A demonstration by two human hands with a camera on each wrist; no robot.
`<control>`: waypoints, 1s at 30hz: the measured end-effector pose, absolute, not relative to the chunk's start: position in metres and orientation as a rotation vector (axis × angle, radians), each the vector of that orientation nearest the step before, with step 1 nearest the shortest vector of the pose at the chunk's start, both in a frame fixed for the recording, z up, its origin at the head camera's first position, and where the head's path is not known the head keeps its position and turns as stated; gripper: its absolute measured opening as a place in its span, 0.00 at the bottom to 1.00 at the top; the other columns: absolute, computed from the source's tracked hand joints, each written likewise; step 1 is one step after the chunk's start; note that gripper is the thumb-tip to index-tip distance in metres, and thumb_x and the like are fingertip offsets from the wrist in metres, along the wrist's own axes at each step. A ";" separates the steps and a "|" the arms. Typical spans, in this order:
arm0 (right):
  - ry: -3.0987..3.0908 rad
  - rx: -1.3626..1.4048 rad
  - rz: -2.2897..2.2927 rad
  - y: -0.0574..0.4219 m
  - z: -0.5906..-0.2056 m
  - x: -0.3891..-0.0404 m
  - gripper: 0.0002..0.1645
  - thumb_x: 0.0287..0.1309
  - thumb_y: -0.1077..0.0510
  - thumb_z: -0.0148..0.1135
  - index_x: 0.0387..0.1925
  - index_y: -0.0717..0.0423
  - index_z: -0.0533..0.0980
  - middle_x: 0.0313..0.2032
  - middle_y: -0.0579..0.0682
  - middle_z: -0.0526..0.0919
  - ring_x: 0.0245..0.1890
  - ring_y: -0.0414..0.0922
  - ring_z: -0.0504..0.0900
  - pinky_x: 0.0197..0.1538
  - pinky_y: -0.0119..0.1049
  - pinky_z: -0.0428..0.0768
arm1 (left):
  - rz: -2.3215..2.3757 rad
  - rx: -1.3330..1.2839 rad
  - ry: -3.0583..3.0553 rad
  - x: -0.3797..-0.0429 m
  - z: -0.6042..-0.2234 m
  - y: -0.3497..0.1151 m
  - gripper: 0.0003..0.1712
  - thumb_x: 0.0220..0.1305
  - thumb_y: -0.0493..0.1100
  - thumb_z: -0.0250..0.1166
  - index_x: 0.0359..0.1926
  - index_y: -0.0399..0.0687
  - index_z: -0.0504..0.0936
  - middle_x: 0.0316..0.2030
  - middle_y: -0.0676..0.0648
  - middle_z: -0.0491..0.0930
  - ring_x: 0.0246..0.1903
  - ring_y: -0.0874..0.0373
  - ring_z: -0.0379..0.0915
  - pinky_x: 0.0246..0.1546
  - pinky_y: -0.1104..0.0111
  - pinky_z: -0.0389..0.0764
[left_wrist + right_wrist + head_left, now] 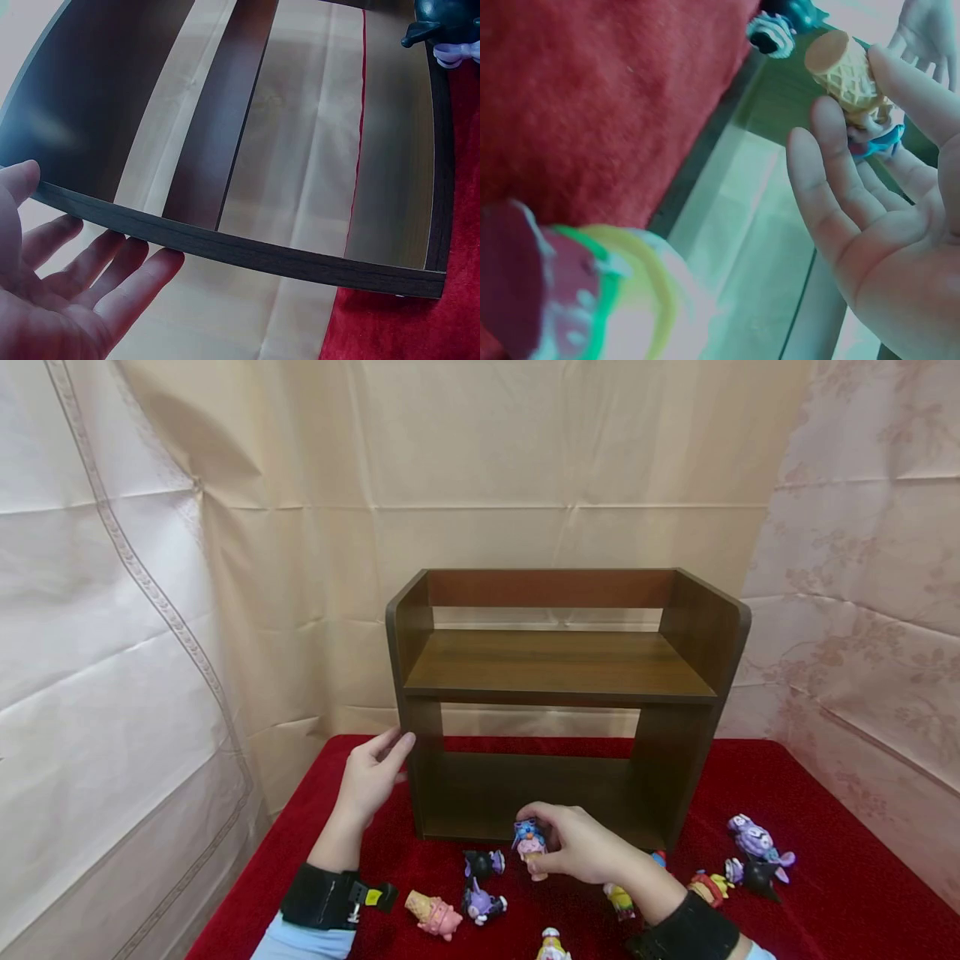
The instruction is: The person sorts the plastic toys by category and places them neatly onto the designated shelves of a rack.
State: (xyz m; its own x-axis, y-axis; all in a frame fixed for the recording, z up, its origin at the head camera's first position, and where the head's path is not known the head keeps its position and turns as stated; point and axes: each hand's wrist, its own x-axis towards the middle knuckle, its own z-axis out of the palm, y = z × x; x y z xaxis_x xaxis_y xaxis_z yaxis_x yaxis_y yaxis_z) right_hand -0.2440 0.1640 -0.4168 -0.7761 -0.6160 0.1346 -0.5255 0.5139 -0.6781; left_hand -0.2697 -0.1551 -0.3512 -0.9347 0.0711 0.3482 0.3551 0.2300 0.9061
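Observation:
My right hand [588,847] pinches a small toy figure [529,843] with a blue top, pink middle and a cone base. It holds the figure at the front of a brown two-tier shelf [562,664]. In the right wrist view the figure's waffle-patterned cone [847,75] points up between thumb and fingers. My left hand [372,781] is at the shelf's left side panel, fingers extended. In the left wrist view those fingers [142,289] lie along the panel's outer edge; whether they press on it, I cannot tell.
On the red cloth [300,868] lie a pink cone figure [435,916], black-and-purple figures [483,902], a yellow-and-white figure [552,946] and, at right, a lilac figure [753,839] beside a red-and-yellow one [708,888]. Beige curtains [480,460] hang behind.

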 end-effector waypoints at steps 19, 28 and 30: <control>2.804 -1.099 -1.282 0.182 -0.377 -0.245 0.36 0.48 0.50 0.74 0.58 0.41 0.69 0.37 0.38 0.80 0.32 0.36 0.81 0.35 0.33 0.83 | -1.756 -0.402 -2.278 -0.267 -0.349 -0.155 0.29 0.70 0.46 0.58 0.65 0.36 0.67 0.60 0.36 0.70 0.51 0.48 0.73 0.42 0.49 0.80; 2.884 -1.217 -1.289 0.180 -0.361 -0.245 0.39 0.47 0.55 0.75 0.61 0.41 0.68 0.41 0.40 0.79 0.33 0.36 0.80 0.31 0.33 0.83 | -1.764 -0.400 -2.276 -0.268 -0.349 -0.155 0.29 0.69 0.46 0.59 0.65 0.35 0.67 0.60 0.35 0.70 0.51 0.47 0.73 0.42 0.49 0.80; 2.902 -1.244 -1.295 0.179 -0.357 -0.245 0.39 0.46 0.55 0.75 0.61 0.43 0.69 0.41 0.42 0.79 0.32 0.36 0.80 0.32 0.33 0.83 | -1.762 -0.401 -2.278 -0.268 -0.349 -0.155 0.29 0.70 0.46 0.58 0.65 0.35 0.67 0.60 0.35 0.70 0.51 0.47 0.73 0.42 0.49 0.80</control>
